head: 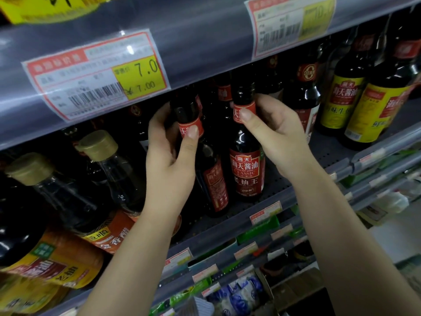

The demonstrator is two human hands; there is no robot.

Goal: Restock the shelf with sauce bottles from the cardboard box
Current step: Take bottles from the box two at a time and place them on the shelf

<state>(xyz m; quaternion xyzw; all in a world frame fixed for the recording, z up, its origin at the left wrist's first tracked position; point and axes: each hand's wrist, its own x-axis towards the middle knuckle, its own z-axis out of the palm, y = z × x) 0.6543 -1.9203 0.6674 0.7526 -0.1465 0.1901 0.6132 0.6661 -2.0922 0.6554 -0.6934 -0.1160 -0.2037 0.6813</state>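
Both forearms reach up; left hand [169,153] and right hand [271,131] each pinch a sauce bottle's neck — left bottle [205,169], right bottle [247,165] — likely for upright seating on the shelf [284,195]. Cardboard box out of view.

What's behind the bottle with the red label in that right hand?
Behind the red-label bottle held by the right hand stand more dark bottles. The shelf's back is too dark to see.
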